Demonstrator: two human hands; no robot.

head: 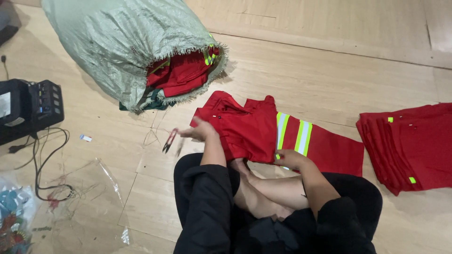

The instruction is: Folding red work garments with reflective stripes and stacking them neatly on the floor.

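Note:
A red work garment (254,129) with yellow and silver reflective stripes lies spread on the wooden floor in front of my crossed legs. My left hand (197,130) rests at its left edge and holds small thread snips (169,141) that point away from the cloth. My right hand (289,159) lies on the garment's near edge below the stripes, fingers pressing the fabric.
A pale green woven sack (117,42) stuffed with red garments lies open at the back left. A stack of folded red garments (414,146) sits at the right. A black device (28,108) with cables and clear plastic wrap (84,188) lie at the left.

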